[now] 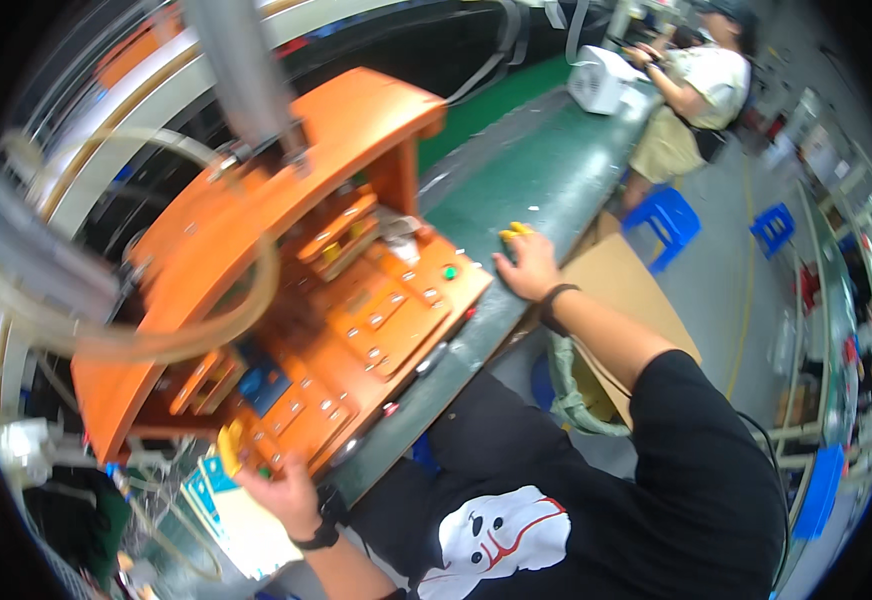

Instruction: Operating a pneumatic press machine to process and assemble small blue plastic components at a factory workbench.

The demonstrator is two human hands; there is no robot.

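A large orange press fixture (356, 110) with metal cylinders stands on the green workbench (516, 170). My left hand (281, 490) is at the fixture's near left corner, beside a green button (264, 471). Its fingers are apart, with yellow covers on the fingertips and nothing visible in them; I cannot tell whether it touches the button. My right hand (531, 268) is over the bench edge, right of the fixture, fingers apart, also with yellow fingertip covers. Another green button (450, 272) lies to its left. Inside the fixture sit orange blocks and a blue part (264, 388).
Teal and cream sheets (241, 525) lie beside my left hand. A cardboard box (626, 290) and a bag-lined bin (586, 400) stand below my right arm. Farther off are a white machine (599, 80), a seated co-worker (706, 90) and blue stools (662, 225). Clear hoses loop before the fixture.
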